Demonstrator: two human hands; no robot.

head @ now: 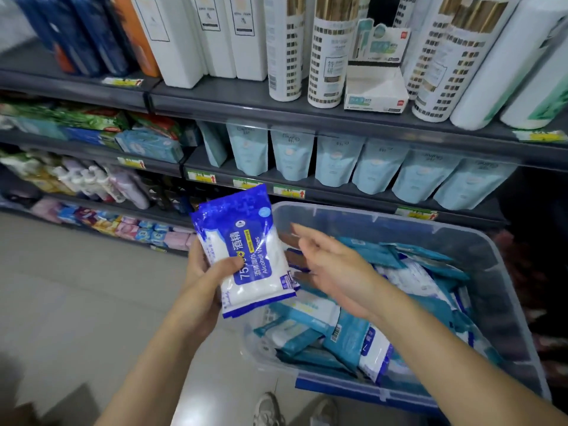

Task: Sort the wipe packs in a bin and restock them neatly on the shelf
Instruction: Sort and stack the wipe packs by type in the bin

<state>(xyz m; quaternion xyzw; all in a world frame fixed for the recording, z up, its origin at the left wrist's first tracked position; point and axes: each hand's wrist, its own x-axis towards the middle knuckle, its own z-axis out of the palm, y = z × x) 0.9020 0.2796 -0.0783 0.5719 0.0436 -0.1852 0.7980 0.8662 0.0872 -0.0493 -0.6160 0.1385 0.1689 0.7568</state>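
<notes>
My left hand point(201, 279) grips blue wipe pack point(246, 253), long axis near upright, at left rim of bin point(384, 215); right hand point(332, 265) spread, nearer binned packs point(421, 273).

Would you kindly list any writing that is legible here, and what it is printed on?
"Alcohol Wipes": blue wipe pack held in the left hand.
"75" and "酒精": same pack.
Too blurred to read: pale blue pouches, shelf price tags, white cylinders.

Shop, stocked shelves point(307, 113), price tags point(201, 176)
</notes>
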